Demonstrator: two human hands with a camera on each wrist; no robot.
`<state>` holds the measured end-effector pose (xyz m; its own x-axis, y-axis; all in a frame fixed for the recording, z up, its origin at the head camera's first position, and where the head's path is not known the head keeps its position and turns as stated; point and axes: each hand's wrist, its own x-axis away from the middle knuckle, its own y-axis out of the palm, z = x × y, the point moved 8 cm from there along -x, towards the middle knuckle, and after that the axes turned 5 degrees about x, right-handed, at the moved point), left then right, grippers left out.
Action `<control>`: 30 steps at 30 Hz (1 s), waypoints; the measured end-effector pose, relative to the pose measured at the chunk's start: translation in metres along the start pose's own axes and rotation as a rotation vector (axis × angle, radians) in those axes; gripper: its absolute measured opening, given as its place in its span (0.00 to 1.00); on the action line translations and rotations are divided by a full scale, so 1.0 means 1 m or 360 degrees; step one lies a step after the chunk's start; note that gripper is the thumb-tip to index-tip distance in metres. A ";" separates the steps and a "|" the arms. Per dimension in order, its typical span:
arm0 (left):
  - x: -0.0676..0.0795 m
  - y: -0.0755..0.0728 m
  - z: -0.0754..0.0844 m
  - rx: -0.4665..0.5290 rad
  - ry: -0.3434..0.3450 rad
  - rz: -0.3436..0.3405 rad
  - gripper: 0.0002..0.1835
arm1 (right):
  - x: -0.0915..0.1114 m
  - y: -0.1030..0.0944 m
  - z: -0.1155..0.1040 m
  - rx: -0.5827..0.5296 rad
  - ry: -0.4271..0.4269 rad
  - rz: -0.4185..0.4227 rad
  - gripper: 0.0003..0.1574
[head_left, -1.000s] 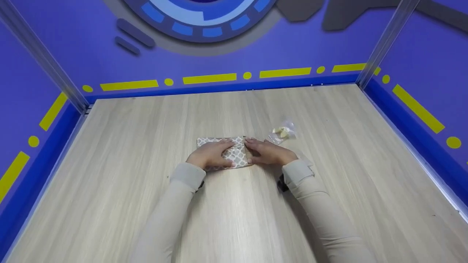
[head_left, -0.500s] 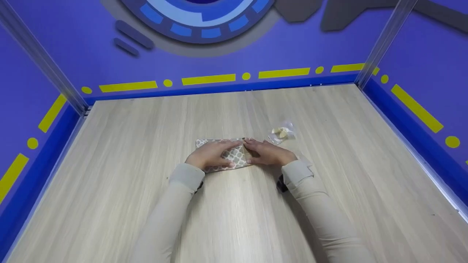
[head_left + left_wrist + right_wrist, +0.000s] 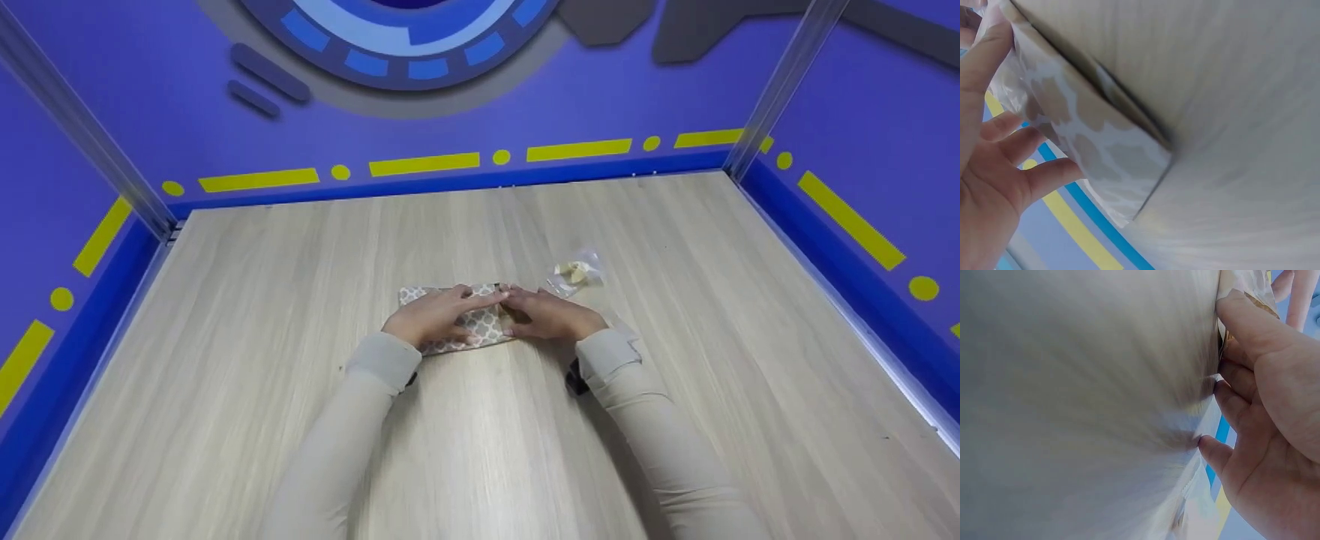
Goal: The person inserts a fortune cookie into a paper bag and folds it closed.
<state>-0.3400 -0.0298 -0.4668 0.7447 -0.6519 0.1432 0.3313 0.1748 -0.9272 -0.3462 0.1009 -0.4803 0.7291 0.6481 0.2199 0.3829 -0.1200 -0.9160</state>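
Note:
A flat package in grey-and-white patterned paper (image 3: 484, 324) lies on the table in front of me. My left hand (image 3: 435, 313) rests across its top, fingers fairly straight, the forefinger reaching to the right hand's fingertips. In the left wrist view, the left thumb (image 3: 988, 56) lies along the package (image 3: 1089, 124), whose near side shows an open paper fold. My right hand (image 3: 551, 313) holds the package's right end between thumb and fingers. In the right wrist view, the right thumb (image 3: 1252, 323) presses on brownish paper at that end; other fingertips touch the table.
Beyond the right hand lies a small clear plastic bag (image 3: 576, 271) with pale yellowish contents. The wooden table (image 3: 262, 300) is bounded by blue-purple panels (image 3: 450, 127) at the back and both sides.
My left fingers have slid rightward over the package until they meet the right hand's fingertips. The right hand stays at the package's right end.

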 end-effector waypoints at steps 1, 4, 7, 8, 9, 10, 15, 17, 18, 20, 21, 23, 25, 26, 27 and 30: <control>0.000 0.000 0.000 -0.0001 0.0013 0.0004 0.45 | 0.000 0.000 0.000 -0.0008 -0.0010 0.0005 0.42; -0.001 0.000 0.001 0.0006 0.0039 -0.0001 0.44 | 0.000 -0.001 -0.001 -0.0026 -0.0031 0.0016 0.41; -0.001 0.000 0.000 -0.0003 0.0029 -0.0015 0.43 | 0.000 -0.001 -0.001 -0.0024 -0.0028 0.0015 0.40; -0.001 0.000 -0.001 -0.0005 0.0019 -0.0022 0.42 | 0.000 -0.001 -0.001 -0.0024 -0.0021 0.0010 0.40; -0.001 0.000 -0.001 -0.0007 0.0010 -0.0026 0.42 | 0.000 -0.001 0.000 -0.0027 -0.0014 0.0005 0.41; -0.001 0.000 -0.002 -0.0007 -0.0001 -0.0029 0.42 | 0.000 0.000 0.000 -0.0027 -0.0008 0.0000 0.41; -0.001 0.000 -0.003 0.0020 -0.0074 -0.0053 0.41 | -0.002 0.002 0.001 -0.0045 -0.0010 -0.0009 0.43; 0.000 0.000 -0.004 0.0035 -0.0103 -0.0066 0.41 | -0.002 0.002 0.000 -0.0046 -0.0016 -0.0005 0.44; 0.001 0.000 -0.004 0.0039 -0.0113 -0.0068 0.41 | -0.002 0.001 0.000 -0.0047 -0.0015 -0.0005 0.44; 0.002 0.000 -0.004 0.0048 -0.0130 -0.0068 0.41 | -0.002 0.001 0.000 -0.0050 -0.0012 -0.0005 0.44; 0.002 0.000 -0.005 0.0049 -0.0135 -0.0066 0.41 | -0.002 0.001 0.000 -0.0052 -0.0006 -0.0009 0.44; 0.002 0.000 -0.005 0.0035 -0.0145 -0.0058 0.41 | -0.001 0.001 0.001 -0.0057 0.0005 -0.0016 0.44; 0.001 0.000 -0.006 0.0011 -0.0156 -0.0048 0.42 | -0.001 0.001 0.001 -0.0060 0.0012 -0.0020 0.44; 0.001 0.000 -0.006 -0.0004 -0.0161 -0.0043 0.42 | -0.001 0.001 0.001 -0.0056 0.0013 -0.0020 0.43; 0.001 0.000 -0.006 -0.0023 -0.0167 -0.0039 0.42 | -0.001 0.001 0.001 -0.0055 0.0018 -0.0020 0.43; -0.001 0.000 -0.004 -0.0085 -0.0151 -0.0031 0.41 | 0.000 0.000 0.001 -0.0035 0.0005 0.0004 0.43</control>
<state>-0.3427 -0.0316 -0.4685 0.7909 -0.5814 0.1909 0.3167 0.1220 -0.9406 -0.3466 0.1015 -0.4811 0.7320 0.6453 0.2187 0.3934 -0.1382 -0.9089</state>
